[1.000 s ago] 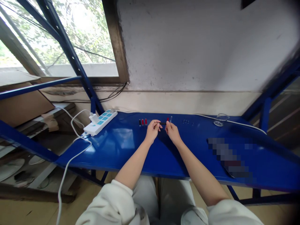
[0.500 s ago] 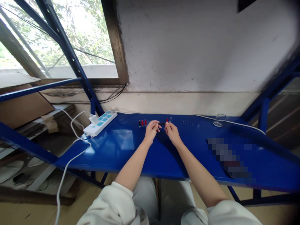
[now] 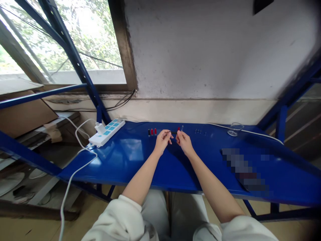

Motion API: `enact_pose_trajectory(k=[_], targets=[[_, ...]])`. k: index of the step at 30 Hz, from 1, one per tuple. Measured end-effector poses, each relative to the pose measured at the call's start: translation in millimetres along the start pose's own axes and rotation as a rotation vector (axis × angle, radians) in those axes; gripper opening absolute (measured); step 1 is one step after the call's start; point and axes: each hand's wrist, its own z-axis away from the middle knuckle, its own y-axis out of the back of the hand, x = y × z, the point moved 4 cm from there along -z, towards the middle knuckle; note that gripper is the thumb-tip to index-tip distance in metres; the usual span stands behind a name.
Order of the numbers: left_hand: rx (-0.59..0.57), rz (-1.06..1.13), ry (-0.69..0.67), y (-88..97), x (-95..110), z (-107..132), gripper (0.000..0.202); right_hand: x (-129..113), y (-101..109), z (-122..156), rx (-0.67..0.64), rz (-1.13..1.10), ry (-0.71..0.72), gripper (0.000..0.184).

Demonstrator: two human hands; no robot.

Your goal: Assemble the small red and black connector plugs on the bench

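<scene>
From the left, I record one black piece and two red pieces lined up, apparently finished. The left hand pinches one end of a black rod, the right hand the other; I judge this unfinished. Farther right, small clear parts lie apart, seemingly unused.
</scene>
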Motion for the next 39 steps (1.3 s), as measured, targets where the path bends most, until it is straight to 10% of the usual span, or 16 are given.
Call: enact_pose_trajectory(k=[39], targets=[[0.254, -0.061, 0.051, 14.1, -4.0, -0.4, 0.040, -0.7, 2.9, -3.2, -0.148, 0.179, 0.099, 0.030]])
